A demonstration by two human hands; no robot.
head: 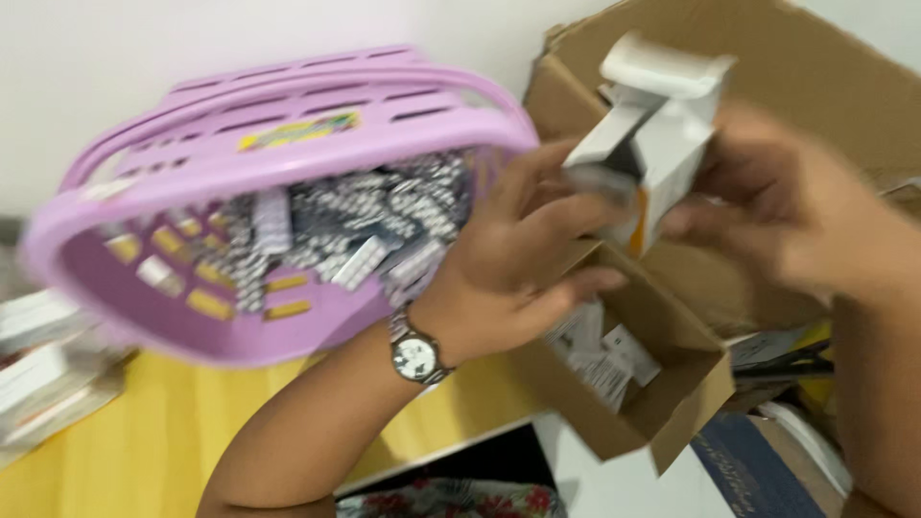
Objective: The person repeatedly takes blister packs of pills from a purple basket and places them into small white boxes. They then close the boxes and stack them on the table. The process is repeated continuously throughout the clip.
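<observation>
White cardboard carton (662, 125), flap open, upper right: your left hand (523, 259) and right hand (777, 201) both grip it beside the lilac plastic basket (240, 144) of foil strips.

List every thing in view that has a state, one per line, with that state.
Small white cardboard carton: top flap open, held by both hands.
Left hand: fingers on the carton's lower left side.
Right hand: grips the carton's right side; blurred.
Lilac plastic basket: tilted, holding silver blister strips.
Small brown cardboard box: open, paper slips inside.
Large brown cardboard box: open.
</observation>
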